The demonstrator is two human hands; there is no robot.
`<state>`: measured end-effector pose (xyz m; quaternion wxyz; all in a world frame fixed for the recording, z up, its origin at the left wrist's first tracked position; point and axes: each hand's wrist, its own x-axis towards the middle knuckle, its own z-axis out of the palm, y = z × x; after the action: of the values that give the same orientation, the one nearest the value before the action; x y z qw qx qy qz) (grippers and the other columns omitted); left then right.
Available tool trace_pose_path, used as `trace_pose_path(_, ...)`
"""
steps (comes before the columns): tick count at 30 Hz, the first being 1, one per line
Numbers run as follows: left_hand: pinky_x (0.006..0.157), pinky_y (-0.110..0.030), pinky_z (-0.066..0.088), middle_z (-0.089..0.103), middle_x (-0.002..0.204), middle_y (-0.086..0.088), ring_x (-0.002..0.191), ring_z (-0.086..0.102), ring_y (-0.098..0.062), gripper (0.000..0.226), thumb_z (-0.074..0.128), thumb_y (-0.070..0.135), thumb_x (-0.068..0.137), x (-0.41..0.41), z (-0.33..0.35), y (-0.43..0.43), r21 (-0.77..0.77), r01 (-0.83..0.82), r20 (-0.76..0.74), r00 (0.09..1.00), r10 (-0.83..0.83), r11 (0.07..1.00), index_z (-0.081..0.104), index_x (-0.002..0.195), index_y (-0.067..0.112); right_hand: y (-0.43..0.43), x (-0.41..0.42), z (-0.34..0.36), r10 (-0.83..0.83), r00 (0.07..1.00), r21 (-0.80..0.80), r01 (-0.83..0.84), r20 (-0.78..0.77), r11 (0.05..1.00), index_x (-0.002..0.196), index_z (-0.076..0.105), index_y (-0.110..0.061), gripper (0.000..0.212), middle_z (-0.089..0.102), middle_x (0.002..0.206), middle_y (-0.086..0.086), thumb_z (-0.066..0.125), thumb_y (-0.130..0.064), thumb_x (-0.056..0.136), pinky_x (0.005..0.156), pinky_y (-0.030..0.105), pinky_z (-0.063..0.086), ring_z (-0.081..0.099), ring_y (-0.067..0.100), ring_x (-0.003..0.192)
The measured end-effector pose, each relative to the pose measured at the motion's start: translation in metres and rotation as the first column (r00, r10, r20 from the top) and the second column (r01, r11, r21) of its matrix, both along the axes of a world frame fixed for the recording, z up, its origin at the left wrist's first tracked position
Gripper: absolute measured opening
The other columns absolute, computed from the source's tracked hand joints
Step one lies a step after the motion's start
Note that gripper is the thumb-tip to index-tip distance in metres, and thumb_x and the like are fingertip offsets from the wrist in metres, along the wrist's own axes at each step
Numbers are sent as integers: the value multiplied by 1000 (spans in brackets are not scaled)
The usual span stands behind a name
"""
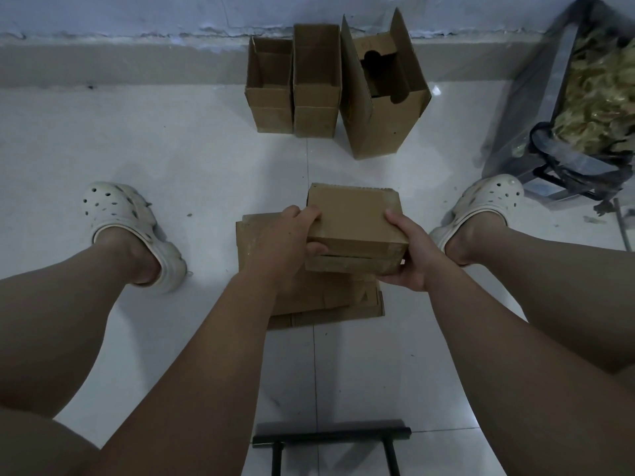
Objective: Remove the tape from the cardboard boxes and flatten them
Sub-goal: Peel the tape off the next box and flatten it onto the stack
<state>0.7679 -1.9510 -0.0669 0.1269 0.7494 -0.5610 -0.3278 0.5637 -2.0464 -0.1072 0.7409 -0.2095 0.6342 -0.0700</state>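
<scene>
The left hand (292, 235) curls over the left edge of a closed, plain brown cardboard box (354, 218), held over a pile of flattened cardboard (326, 300) on the tiled floor (206, 159). The right hand (412, 255) grips the box's right corner, fingers wrapped beneath. Behind, three opened boxes (316, 80) stand by the wall. A bin of crumpled yellowish scraps (598, 97) sits far right.

A bare corner of a home or small storeroom, where you work on the floor.
Glossy white floor tiles (171, 149) meet a grey skirting (103, 63) under a chipped, pale wall (137, 12). Open cardboard boxes (316, 80) stand against it, flattened cardboard (326, 297) lies between your white clogs (120, 214), and a clear bin (525, 108) of crumpled scraps is on your right.
</scene>
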Motion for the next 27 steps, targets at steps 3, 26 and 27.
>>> trace_pose_path(3,59,-16,28,41,96,4,83,43,-13,47,67,32,84,2,1,0,-2,17,4,1000,-17,1000,47,125,19,1,-2,-2,30,1000,-7,-30,5,1000,102,69,-27,54,74,96,4,81,-59,60,62,44,57,74,23,74)
trace_pose_path(26,81,-5,24,52,118,-11,92,45,-9,34,42,20,100,-1,21,-10,-180,-92,48,994,102,979,56,131,14,-3,12,11,-48,999,-101,48,3,994,112,63,-30,55,66,113,3,72,-63,69,87,47,54,62,27,105)
trace_pose_path(27,81,-4,22,52,120,-11,93,46,-10,33,43,17,100,-3,21,-9,-188,-104,56,992,116,977,57,129,11,-2,11,10,-49,999,-100,48,0,994,112,63,-30,55,66,113,3,73,-63,69,88,48,54,62,27,105)
